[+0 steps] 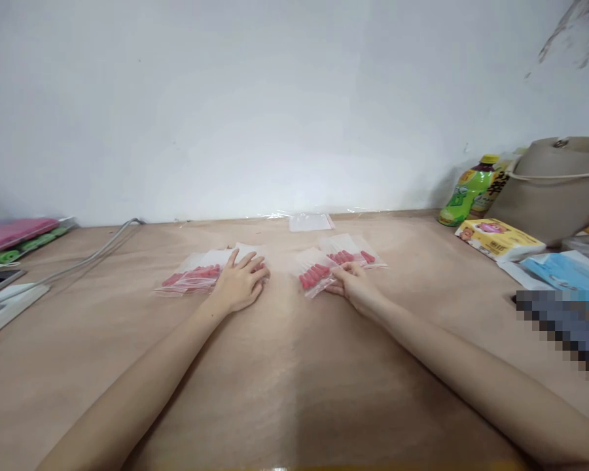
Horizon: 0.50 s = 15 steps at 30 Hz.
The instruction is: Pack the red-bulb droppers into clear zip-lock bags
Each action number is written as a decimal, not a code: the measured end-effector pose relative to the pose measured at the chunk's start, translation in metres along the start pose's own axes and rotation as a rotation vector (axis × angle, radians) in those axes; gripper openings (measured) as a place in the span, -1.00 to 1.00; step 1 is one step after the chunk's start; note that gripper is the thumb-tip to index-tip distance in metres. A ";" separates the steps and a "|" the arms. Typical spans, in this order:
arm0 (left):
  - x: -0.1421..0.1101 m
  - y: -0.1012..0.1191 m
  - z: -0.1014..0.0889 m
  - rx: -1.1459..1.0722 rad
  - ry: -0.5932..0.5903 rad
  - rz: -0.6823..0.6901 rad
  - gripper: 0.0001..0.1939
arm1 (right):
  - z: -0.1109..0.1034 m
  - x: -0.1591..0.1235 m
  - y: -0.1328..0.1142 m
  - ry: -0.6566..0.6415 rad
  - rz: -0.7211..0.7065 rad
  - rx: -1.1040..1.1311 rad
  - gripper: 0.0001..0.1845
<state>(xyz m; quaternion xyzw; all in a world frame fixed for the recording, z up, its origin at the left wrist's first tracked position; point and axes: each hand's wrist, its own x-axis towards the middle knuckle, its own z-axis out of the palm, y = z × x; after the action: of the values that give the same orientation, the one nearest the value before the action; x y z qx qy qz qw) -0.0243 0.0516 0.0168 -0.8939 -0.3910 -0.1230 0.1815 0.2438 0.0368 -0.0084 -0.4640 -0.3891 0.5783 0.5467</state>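
My left hand (pixel 240 280) lies with fingers spread over the right end of a row of clear zip bags (pixel 191 275) that hold small red pieces. Part of the bag beneath it is covered by the fingers. Between the thumb and fingers of my right hand (pixel 353 284) is the edge of another zip bag (pixel 315 273), with several slim red pieces side by side in it. Just behind that hand, more bags (pixel 351 252) of red pieces overlap on the table. What the red pieces are I cannot tell.
A flat whitish bag (pixel 311 223) lies near the wall. To the right are a green drink bottle (pixel 464 193), a yellow pack (pixel 501 240), a beige handbag (pixel 544 190) and a blue packet (pixel 569 271). On the left, a grey cable (pixel 93 254) runs past pink and green packs (pixel 22 235).
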 end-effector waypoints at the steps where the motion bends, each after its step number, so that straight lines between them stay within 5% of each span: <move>1: -0.001 0.005 -0.002 -0.016 0.017 -0.003 -0.68 | 0.004 -0.002 0.003 -0.027 0.022 -0.028 -0.70; 4: -0.002 0.031 -0.003 -0.195 0.053 -0.024 -0.58 | 0.002 -0.007 -0.001 -0.104 -0.062 -0.367 -0.72; 8: 0.005 0.056 0.003 -0.393 0.056 -0.040 -0.56 | -0.022 -0.009 -0.016 -0.172 -0.630 -1.043 -0.78; 11: 0.013 0.052 0.011 -0.384 0.023 0.030 -0.65 | -0.035 0.000 -0.020 -0.275 -0.999 -1.352 -0.76; 15: 0.022 0.037 0.019 -0.338 0.050 0.080 -0.68 | -0.033 0.019 -0.015 -0.257 -1.224 -1.571 -0.80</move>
<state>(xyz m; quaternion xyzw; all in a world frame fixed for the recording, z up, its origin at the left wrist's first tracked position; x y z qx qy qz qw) 0.0189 0.0504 -0.0007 -0.9232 -0.3242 -0.2020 0.0431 0.2807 0.0549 -0.0047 -0.3474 -0.8883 -0.1772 0.2424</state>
